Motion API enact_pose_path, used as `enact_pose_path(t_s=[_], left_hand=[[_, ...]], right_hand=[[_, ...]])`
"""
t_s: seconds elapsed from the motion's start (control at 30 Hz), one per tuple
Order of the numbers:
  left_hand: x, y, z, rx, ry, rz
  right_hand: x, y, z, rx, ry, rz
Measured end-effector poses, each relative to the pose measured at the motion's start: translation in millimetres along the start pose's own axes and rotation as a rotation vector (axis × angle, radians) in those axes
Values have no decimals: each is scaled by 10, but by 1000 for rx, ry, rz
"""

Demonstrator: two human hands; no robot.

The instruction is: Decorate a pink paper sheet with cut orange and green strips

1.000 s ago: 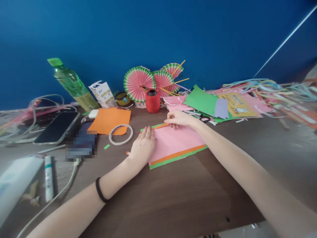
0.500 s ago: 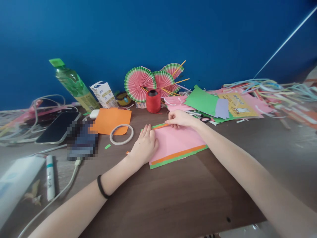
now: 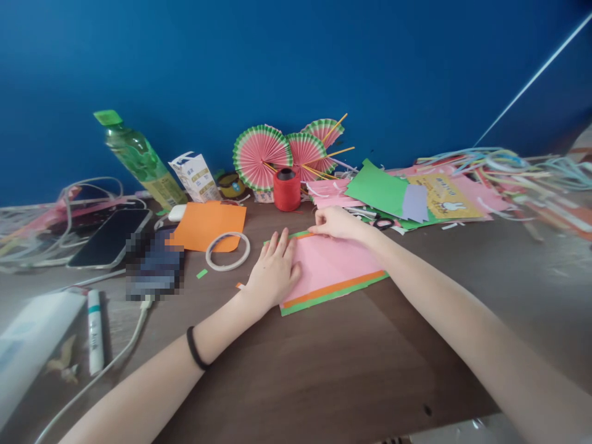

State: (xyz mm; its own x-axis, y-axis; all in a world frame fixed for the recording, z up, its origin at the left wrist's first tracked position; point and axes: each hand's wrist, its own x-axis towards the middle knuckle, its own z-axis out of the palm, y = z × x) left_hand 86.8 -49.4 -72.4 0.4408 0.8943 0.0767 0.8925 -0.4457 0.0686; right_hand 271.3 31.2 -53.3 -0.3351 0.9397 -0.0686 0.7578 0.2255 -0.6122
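Observation:
A pink paper sheet lies on the table, bordered along its near edge by an orange strip and a green strip. Its far edge carries similar orange and green bands. My left hand rests flat across the sheet's left end, fingers stretched and slightly apart. At the far edge, my right hand has its fingers curled and pinched on the far orange paper strip. That hand and forearm cover part of the sheet's right side.
Left of the sheet lie a roll of tape, orange paper, a phone and a marker. Behind stand pleated paper fans, a red thread spool and a green bottle. Scissors and coloured papers lie back right.
My left hand's fingers have spread a little wider, with the thumb out to the right. My right hand stays pinched at the far edge, nearly unmoved.

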Motion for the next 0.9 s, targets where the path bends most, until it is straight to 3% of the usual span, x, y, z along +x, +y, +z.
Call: enact_pose_path(t_s=[0.17,0.6,0.9], left_hand=[[18,-20,-34,-27,-5,84],[22,-14,-38,-76,-63,49],[23,-12,-32,-72,-70,38]], right_hand=[[11,14,6,-5,-8,-3],[21,15,1,-171,47,-21],[36,29,-10,-266,56,46]])
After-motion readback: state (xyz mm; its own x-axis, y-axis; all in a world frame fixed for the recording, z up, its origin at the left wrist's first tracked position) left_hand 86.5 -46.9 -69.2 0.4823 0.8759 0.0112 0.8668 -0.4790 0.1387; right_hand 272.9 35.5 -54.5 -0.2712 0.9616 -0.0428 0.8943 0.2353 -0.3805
